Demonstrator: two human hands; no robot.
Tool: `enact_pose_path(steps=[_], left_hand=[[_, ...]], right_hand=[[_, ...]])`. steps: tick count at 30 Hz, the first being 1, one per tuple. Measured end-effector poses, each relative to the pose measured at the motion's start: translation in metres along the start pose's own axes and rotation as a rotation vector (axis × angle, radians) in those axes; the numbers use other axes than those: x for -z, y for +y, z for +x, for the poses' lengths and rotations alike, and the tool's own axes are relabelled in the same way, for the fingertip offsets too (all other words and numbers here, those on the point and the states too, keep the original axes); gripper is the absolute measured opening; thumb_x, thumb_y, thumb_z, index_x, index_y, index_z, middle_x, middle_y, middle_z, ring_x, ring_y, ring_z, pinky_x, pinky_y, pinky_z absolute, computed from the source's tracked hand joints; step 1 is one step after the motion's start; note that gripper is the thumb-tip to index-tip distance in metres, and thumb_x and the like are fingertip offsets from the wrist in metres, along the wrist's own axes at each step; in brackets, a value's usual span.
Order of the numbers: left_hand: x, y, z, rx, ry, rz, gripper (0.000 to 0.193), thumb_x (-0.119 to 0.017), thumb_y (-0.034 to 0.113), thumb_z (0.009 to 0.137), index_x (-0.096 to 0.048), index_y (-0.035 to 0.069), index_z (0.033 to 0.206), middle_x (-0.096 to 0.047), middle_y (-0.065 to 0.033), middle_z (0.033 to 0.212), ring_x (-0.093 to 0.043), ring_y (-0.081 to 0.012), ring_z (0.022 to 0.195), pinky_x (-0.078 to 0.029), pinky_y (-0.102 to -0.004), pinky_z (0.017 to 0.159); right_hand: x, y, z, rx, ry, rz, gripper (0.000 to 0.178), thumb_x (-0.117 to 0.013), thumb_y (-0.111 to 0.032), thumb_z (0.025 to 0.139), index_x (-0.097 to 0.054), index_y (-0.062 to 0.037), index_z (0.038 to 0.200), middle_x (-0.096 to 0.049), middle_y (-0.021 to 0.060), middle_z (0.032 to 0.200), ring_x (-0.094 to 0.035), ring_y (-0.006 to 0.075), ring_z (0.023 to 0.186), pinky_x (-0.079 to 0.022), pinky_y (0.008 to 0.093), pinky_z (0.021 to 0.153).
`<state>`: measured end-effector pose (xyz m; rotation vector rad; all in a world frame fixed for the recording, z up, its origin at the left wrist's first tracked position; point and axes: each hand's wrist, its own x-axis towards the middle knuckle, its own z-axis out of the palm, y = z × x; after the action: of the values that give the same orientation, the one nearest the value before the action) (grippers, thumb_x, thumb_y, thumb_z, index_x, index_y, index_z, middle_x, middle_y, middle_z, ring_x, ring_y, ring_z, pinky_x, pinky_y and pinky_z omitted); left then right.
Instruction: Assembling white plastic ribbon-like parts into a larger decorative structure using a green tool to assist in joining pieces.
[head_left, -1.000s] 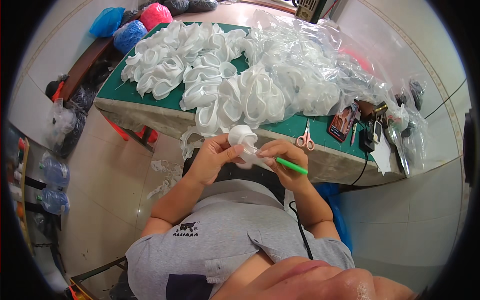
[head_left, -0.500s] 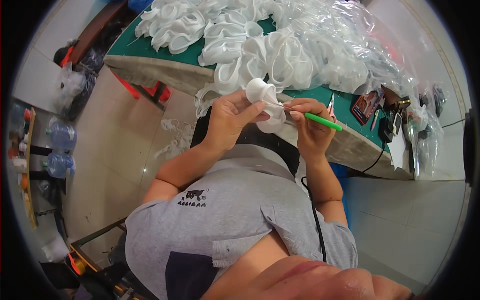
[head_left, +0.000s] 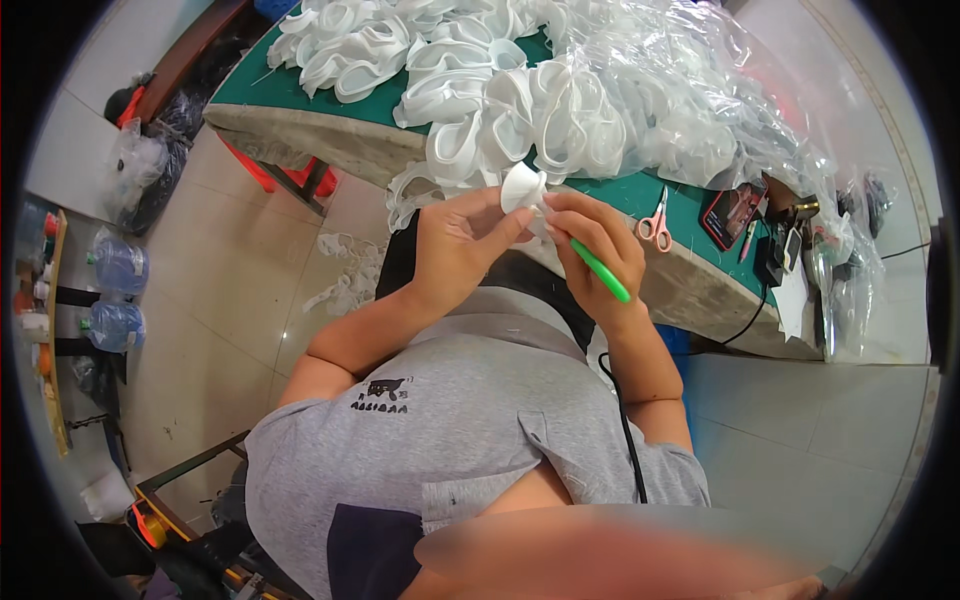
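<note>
Just off the table's near edge, my left hand (head_left: pixel 458 243) pinches a small white curved, cup-like piece (head_left: pixel 519 187) between thumb and fingers. My right hand (head_left: pixel 608 252) is close against it, its fingertips touching the piece's right side. In that hand lies a slim tool with a bright green handle (head_left: pixel 600 270), slanting down toward the wrist. The tool's tip is hidden behind my right fingers. Similar white curved pieces (head_left: pixel 455 95) are heaped on the green-topped table (head_left: pixel 395 112) beyond my hands.
Pink-handled scissors (head_left: pixel 656 224) lie right of my hands. Farther right are a dark red-and-black packet (head_left: pixel 733 214) and a black cable (head_left: pixel 750 328). Clear plastic wrap (head_left: pixel 700 95) covers part of the heap. White scraps (head_left: pixel 350 270) litter the floor; large bottles (head_left: pixel 118 325) stand at left.
My right hand has moved slightly left, closer to the left hand. The green handle has swung to point more downward, and the white piece has turned. The scissors now show fully.
</note>
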<state>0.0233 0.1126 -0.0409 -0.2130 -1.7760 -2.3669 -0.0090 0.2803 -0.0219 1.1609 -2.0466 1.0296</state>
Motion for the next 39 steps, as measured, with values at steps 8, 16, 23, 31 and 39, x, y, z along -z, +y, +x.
enact_pose_path(steps=[8, 16, 23, 31, 39], left_hand=[[0.016, 0.0, 0.01, -0.04, 0.033, -0.153, 0.026, -0.066, 0.001, 0.084, -0.061, -0.007, 0.109, -0.068, -0.0148, 0.091, -0.068, -0.0187, 0.079, -0.058, -0.0301, 0.072], [0.026, 0.013, 0.023, 0.053, -0.451, 0.662, 0.064, -0.072, 0.022, 0.081, -0.041, 0.006, 0.135, -0.056, -0.0072, 0.128, -0.057, -0.0207, 0.111, -0.044, -0.0359, 0.098], [0.018, -0.025, 0.015, -0.046, -0.367, 0.307, 0.047, -0.046, 0.038, 0.098, -0.048, 0.001, 0.128, -0.059, -0.0113, 0.116, -0.057, -0.0186, 0.105, -0.046, -0.0349, 0.088], [0.016, -0.02, 0.018, 0.359, -0.211, -0.419, 0.036, -0.049, 0.027, 0.097, -0.058, -0.004, 0.112, -0.064, -0.0115, 0.105, -0.063, -0.0189, 0.096, -0.048, -0.0336, 0.089], [0.012, -0.019, 0.019, 0.144, -0.199, -0.526, 0.033, -0.044, 0.022, 0.1, -0.054, -0.001, 0.12, -0.061, -0.0108, 0.114, -0.057, -0.018, 0.108, -0.043, -0.032, 0.096]], right_hand=[[0.042, 0.062, -0.002, -0.367, 0.69, 0.169, 0.013, -0.054, -0.01, 0.095, -0.057, 0.002, 0.099, -0.066, 0.016, 0.096, -0.067, 0.0232, 0.084, -0.058, 0.0363, 0.073], [0.039, 0.046, -0.003, -0.408, 0.639, 0.707, 0.02, -0.054, -0.02, 0.095, -0.054, -0.0012, 0.102, -0.065, 0.016, 0.099, -0.067, 0.0235, 0.086, -0.057, 0.0389, 0.077], [0.006, 0.01, 0.0, -0.442, 0.23, 0.916, 0.021, -0.055, -0.021, 0.095, -0.054, -0.0007, 0.099, -0.065, 0.02, 0.098, -0.067, 0.0238, 0.086, -0.058, 0.0365, 0.073], [0.009, 0.017, -0.01, -0.397, 0.251, 0.786, 0.022, -0.057, -0.023, 0.094, -0.055, -0.0013, 0.095, -0.065, 0.0187, 0.096, -0.066, 0.0236, 0.088, -0.056, 0.0372, 0.077], [0.023, 0.051, -0.01, -0.604, 0.479, 0.729, 0.019, -0.058, -0.019, 0.093, -0.058, -0.0015, 0.101, -0.065, 0.0198, 0.102, -0.066, 0.024, 0.092, -0.056, 0.0315, 0.072]])
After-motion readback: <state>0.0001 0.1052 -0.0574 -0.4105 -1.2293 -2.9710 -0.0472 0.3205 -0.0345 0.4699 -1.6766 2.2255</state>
